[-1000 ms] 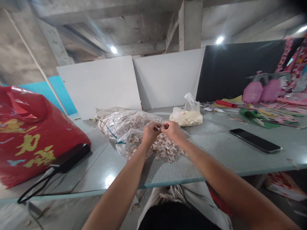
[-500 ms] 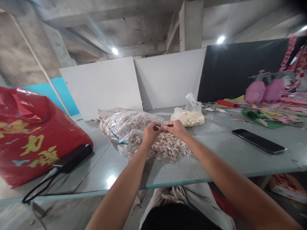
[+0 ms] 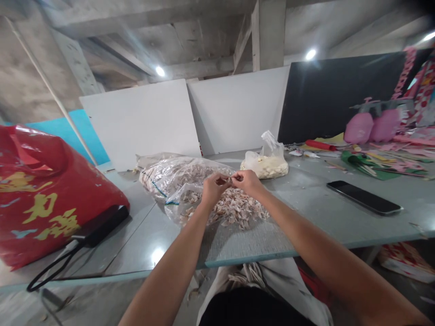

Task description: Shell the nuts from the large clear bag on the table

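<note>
Both hands meet over a heap of loose pinkish-brown garlic cloves and skins point(image 3: 243, 210) on the grey table. My left hand point(image 3: 215, 186) is closed in a pinch, its fingertips touching those of the other hand. My right hand point(image 3: 248, 182) pinches from the other side. Between the fingertips is a small pale piece, seemingly a garlic clove, mostly hidden. A clear plastic bag point(image 3: 176, 201) of similar pieces lies open by my left hand. Behind my right hand sits a knotted clear bag point(image 3: 267, 165) of cream-coloured peeled cloves.
A large red bag point(image 3: 64, 181) stands at the left, with a black power bank point(image 3: 105, 226) and cable against it. To the right lies a black phone point(image 3: 363, 197). Farther back are pink spray bottles point(image 3: 358, 127) and coloured paper scraps. White boards point(image 3: 142, 122) lean behind the table.
The view has shifted slightly. Both hands stay pinched together over the heap, with little visible movement of the fingers.
</note>
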{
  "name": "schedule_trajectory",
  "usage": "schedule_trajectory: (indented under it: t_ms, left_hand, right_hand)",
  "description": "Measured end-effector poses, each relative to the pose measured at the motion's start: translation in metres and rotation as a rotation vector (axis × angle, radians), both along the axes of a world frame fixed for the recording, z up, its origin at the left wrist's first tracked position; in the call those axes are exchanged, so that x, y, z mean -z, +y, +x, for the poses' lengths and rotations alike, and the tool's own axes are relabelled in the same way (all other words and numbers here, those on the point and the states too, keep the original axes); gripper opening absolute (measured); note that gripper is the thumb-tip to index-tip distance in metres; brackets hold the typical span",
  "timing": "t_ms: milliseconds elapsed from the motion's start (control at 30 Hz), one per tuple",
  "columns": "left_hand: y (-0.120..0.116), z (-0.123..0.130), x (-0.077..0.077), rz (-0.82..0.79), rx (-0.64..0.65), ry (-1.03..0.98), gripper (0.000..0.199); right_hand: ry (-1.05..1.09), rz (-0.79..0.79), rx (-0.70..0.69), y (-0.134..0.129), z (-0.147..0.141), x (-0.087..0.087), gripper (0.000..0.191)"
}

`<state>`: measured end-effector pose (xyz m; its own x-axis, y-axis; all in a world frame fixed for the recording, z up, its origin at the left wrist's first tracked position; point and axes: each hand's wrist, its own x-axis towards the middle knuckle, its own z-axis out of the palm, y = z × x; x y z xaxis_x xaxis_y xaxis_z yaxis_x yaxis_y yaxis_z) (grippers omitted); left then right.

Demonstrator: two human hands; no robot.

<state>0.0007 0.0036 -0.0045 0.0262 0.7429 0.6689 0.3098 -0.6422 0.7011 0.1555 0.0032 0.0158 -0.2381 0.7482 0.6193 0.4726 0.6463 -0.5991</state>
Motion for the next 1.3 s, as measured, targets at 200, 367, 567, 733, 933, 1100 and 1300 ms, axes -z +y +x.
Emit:
schedule_trajectory:
  t_ms: [200, 367, 567, 733, 933, 1100, 1300]
  left_hand:
    - [-0.003, 0.007, -0.005, -0.094, 0.184, -0.281, 0.031]
    - [-0.005, 0.008, -0.007, -0.141, 0.292, -0.359, 0.033]
    - [0.0, 0.005, -0.004, -0.088, 0.148, -0.346, 0.03]
    - [-0.002, 0.006, -0.005, -0.104, 0.198, -0.272, 0.031]
    - [-0.004, 0.006, -0.006, -0.112, 0.188, -0.211, 0.032]
    - [0.0, 0.003, -0.003, -0.047, 0.062, -0.131, 0.03]
    - [-0.003, 0.003, -0.005, -0.078, 0.083, -0.063, 0.027]
  right_hand:
    - [0.112, 0.016, 0.031, 0.001, 0.006, -0.002, 0.019]
    - [0.161, -0.02, -0.067, 0.003, 0.011, 0.0, 0.025]
    - [0.274, -0.111, -0.131, 0.001, 0.004, 0.002, 0.02]
    - [0.361, -0.283, -0.284, -0.007, 0.003, -0.003, 0.032]
    - [0.328, -0.278, -0.272, -0.007, 0.005, -0.004, 0.034]
    - [0.221, -0.18, -0.19, -0.003, 0.004, 0.001, 0.037]
    - [0.15, -0.119, -0.165, -0.001, 0.007, 0.003, 0.034]
